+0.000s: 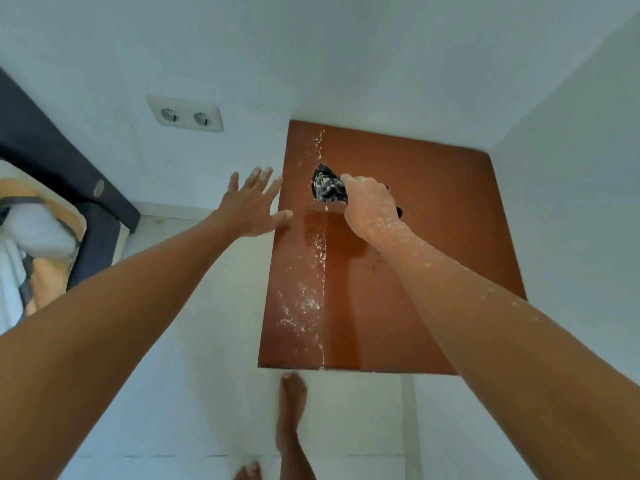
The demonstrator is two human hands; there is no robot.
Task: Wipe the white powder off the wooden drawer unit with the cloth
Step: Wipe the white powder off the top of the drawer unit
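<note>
The wooden drawer unit (433, 209) shows its reddish-brown top, set into a white corner. White powder (317, 271) runs in a speckled strip down its left part, from the back edge to the front edge. My right hand (372, 206) is closed on a bunched black-and-white cloth (327, 184), which presses on the top beside the powder strip. Powder flecks dot my right wrist and forearm. My left hand (254, 202) hovers with fingers spread just off the unit's left edge, holding nothing; its fingertips carry some powder.
White walls close in behind and to the right of the unit. A double wall socket (186, 114) sits on the wall at left. A dark bed frame (62, 161) with bedding lies far left. My bare foot (292, 407) stands on the white floor before the unit.
</note>
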